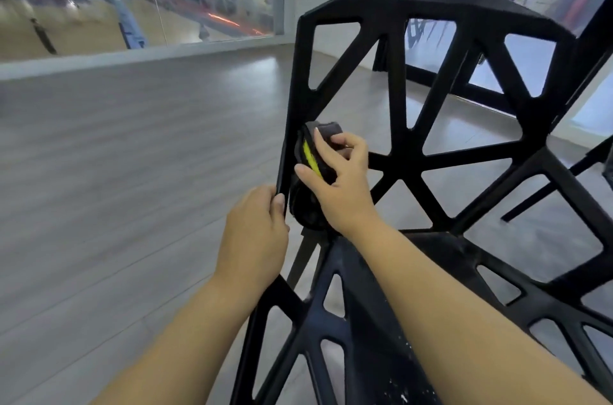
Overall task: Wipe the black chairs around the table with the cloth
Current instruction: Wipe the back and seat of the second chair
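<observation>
black chair (408, 152): fills the right of the view, on grey floor (132, 156) | left hand (253, 232): grips the backrest's left edge | right hand (338, 175): grasps dark cloth (313, 159) with yellow stripe, pressed against backrest strut just inside that edge

Chair (398, 89) cut off below, cloth (311, 156) partly hidden (right hand (338, 179))

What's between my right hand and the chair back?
The dark cloth with a yellow stripe, held by the right hand against the backrest of the black chair, shown in the head view.
</observation>
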Demonstrator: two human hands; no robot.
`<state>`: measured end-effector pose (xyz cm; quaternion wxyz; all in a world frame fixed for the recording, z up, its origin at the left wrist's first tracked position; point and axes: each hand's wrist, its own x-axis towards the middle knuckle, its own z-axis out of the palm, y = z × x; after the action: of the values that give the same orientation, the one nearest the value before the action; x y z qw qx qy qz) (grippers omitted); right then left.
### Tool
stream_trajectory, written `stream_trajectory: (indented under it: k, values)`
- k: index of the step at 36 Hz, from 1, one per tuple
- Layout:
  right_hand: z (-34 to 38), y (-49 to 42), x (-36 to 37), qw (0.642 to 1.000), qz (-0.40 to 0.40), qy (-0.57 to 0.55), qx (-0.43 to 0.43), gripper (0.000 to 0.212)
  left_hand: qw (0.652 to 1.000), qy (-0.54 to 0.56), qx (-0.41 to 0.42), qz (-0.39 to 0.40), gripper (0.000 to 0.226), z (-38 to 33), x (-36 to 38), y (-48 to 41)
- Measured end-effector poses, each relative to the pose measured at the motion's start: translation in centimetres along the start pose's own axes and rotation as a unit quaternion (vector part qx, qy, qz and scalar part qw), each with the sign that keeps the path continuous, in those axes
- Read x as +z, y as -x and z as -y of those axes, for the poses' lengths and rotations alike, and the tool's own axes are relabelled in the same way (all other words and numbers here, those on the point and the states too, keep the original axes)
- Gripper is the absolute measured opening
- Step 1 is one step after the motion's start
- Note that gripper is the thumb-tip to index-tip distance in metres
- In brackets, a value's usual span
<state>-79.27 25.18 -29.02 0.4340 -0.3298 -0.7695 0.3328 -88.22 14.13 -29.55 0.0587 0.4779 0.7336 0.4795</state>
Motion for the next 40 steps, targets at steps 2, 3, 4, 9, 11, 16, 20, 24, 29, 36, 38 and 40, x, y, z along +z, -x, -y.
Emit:
stream_trajectory:
  k: [2, 3, 4, 9, 11, 16, 20, 24, 29, 36, 38, 40]
  values:
    - [-0.6, -0.3, 0.8, 0.997, -0.041, 0.072, 0.003, 0.05, 1.0, 0.006, 0.007, 0.003, 0.028, 0.2, 0.4, -0.6]
    - [-0.6, -0.5, 1.1, 0.994, -0.052, 0.099, 0.016, 0.047, 1.0, 0.012, 0.007, 0.004, 0.029, 0.3, 0.6, -1.0]
    - [-0.5, -0.7, 1.4, 0.992, -0.057, 0.112, 0.032, 0.045, 1.0, 0.016, 0.008, 0.006, 0.03, 0.3, 0.8, -1.2]
    - [0.2, -1.8, 2.9, 0.994, -0.038, 0.071, 0.07, 0.038, 1.0, 0.024, 0.013, 0.009, 0.031, 0.5, 1.3, -2.5]
    - [0.3, -1.7, 3.0, 0.997, -0.023, 0.042, 0.065, 0.036, 1.0, 0.011, 0.011, 0.007, 0.031, 0.4, 1.2, -2.7]
    - [0.3, -0.5, 2.1, 0.999, 0.031, -0.01, 0.04, 0.032, 1.0, -0.01, -0.004, -0.004, 0.031, 0.7, 0.8, -2.7]
    - [0.6, 2.3, 1.8, 0.998, 0.066, -0.008, -0.004, 0.033, 1.0, -0.007, -0.015, -0.005, 0.032, 0.5, 0.7, -2.5]
    - [1.0, 3.9, 0.7, 0.994, 0.107, -0.018, 0.007, 0.031, 1.0, -0.002, -0.016, 0.0, 0.03, 0.4, 0.2, -1.5]
    - [1.8, 2.5, 0.3, 0.992, 0.089, 0.088, 0.016, 0.049, 0.998, -0.049, 0.027, 0.039, 0.023, 1.5, -0.7, 1.2]
    - [1.7, 3.8, 1.7, 0.99, 0.038, 0.132, 0.001, 0.043, 0.998, -0.028, 0.024, 0.057, 0.032, 2.5, -1.7, 3.3]
    - [1.6, 5.7, 1.6, 0.99, 0.051, 0.133, -0.022, 0.044, 0.998, -0.02, 0.026, 0.058, 0.032, 2.4, -1.7, 3.2]
    - [1.4, 7.8, 1.3, 0.986, 0.069, 0.14, -0.049, 0.047, 0.998, -0.016, 0.025, 0.061, 0.031, 2.4, -1.6, 3.1]
